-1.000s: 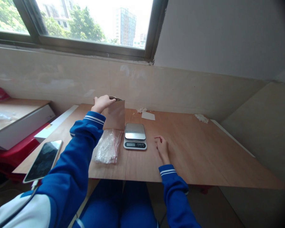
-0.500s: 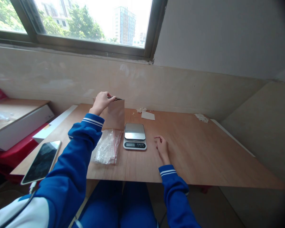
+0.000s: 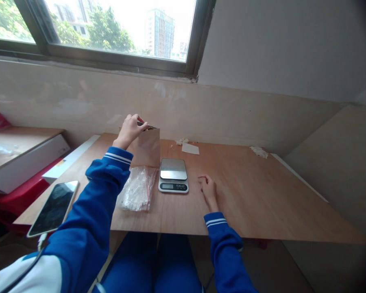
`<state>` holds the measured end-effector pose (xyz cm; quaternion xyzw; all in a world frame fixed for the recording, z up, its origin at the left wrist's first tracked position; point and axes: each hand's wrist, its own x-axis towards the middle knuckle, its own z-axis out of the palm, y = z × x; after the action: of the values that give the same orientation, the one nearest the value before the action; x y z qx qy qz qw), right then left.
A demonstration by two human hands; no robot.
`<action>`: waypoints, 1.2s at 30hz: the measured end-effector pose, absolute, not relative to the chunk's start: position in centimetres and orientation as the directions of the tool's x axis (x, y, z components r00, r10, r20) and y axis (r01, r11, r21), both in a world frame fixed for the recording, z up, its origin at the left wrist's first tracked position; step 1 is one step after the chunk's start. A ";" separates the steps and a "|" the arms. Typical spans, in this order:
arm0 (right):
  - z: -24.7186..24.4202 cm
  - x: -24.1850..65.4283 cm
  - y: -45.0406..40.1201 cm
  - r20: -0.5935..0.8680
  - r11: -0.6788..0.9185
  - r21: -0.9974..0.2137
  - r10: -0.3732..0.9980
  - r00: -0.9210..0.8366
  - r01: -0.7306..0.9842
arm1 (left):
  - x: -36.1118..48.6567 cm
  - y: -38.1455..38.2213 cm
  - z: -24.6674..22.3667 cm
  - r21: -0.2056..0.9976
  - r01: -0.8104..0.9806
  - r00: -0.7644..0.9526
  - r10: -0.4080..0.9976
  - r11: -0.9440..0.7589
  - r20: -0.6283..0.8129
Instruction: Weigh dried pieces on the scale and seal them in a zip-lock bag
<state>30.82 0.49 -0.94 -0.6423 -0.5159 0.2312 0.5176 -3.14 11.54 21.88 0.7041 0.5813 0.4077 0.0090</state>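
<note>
Fingers of the left hand are closed on the top edge of a paper bag, which is held upright just behind a stack of zip bags; whether its base touches the bench cannot be told. The right hand is rested on the bench, its fingers open and loosely curled. A digital scale is placed with the paper bag at its 10 o'clock, the zip bags at 8 o'clock and the right hand at 4 o'clock. A phone is laid farther out at 8 o'clock, by the bench's edge.
</note>
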 end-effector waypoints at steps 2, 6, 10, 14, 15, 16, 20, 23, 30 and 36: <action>-1.0 30.8 0.5 0.240 0.071 -0.903 0.901 0.361 0.423 | -3.0 11.6 21.8 0.507 0.798 -0.034 0.817 -0.325 0.576; -1.2 30.9 0.6 0.238 0.069 -0.906 0.900 0.366 0.418 | -2.7 11.5 21.9 0.579 0.744 -0.112 0.791 -0.335 0.601; -1.3 31.0 0.7 0.240 0.064 -0.901 0.897 0.371 0.428 | -2.4 11.3 22.4 0.676 0.627 -0.151 0.791 -0.387 0.593; -1.4 31.1 0.7 0.248 0.060 -0.888 0.897 0.365 0.456 | -1.7 10.4 23.0 0.681 0.551 -0.180 0.728 -0.482 0.662; -1.4 31.1 0.7 0.251 0.060 -0.883 0.898 0.361 0.465 | -1.3 9.9 23.0 0.673 0.536 -0.172 0.715 -0.509 0.678; -1.3 31.1 0.6 0.259 0.061 -0.876 0.897 0.358 0.479 | -0.9 9.4 22.9 0.669 0.518 -0.151 0.713 -0.533 0.685; -0.7 30.5 0.2 0.396 0.113 -0.782 0.849 0.349 0.613 | 1.5 7.0 20.7 0.759 0.377 0.026 0.825 -0.531 0.565; -0.1 28.8 -0.3 0.596 0.273 -0.629 0.770 0.227 0.728 | 3.9 5.5 17.4 0.876 0.260 0.198 0.911 -0.406 0.363; 0.5 23.8 -0.9 0.747 0.550 -0.412 0.661 -0.077 0.726 | 8.1 4.6 10.5 0.963 0.216 0.362 0.929 -0.162 0.074; 0.1 22.6 0.1 0.751 0.518 -0.498 0.659 0.047 0.695 | 9.2 5.0 8.0 0.972 0.210 0.325 0.945 -0.105 0.031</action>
<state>22.59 0.09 0.10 -0.4906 -0.6902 -0.0170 0.5317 9.24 4.99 8.03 0.6445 0.4482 0.3699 0.4969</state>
